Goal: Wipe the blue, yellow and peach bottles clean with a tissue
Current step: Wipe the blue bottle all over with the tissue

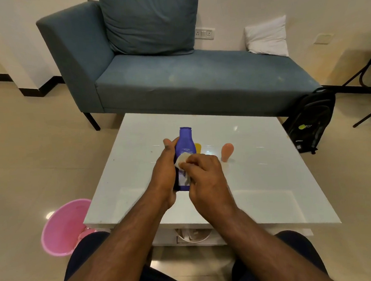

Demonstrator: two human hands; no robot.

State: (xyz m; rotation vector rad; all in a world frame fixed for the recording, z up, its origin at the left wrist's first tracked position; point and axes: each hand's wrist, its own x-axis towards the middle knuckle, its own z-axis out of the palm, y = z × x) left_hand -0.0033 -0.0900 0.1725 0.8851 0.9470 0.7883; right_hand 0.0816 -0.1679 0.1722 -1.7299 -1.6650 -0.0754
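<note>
The blue bottle (184, 150) is a tall plastic bottle with a rounded shoulder and a flat blue cap at its far end. Its back side faces the camera, with small white print in the upper part and a white label lower down. It is held in the air above the white table (269, 178), about upright, with the cap pointing to 12 o'clock.

The left hand (164, 174) grips the bottle from the 9 o'clock side. Its fingers are curled round the body and the thumb lies along the left edge, near the shoulder. The lower end of the bottle sits inside this hand.

The right hand (204, 174) is at 3 o'clock of the bottle. Its fingers are bent and pinch a white tissue (182, 160), which is crumpled and touches the middle of the bottle. A loose part of the tissue hangs down over the label.

The yellow bottle (198, 148) is on the table just behind the blue one, at about 2 o'clock from it. Only a small part shows, so I cannot tell its shape well. The peach bottle (227, 152) stands on its narrow end at 3 o'clock, apart from both hands.

A pink bin (61, 228) is on the floor at 8 o'clock of the table, and a grey-blue sofa (176, 75) is behind the table at 12 o'clock.
</note>
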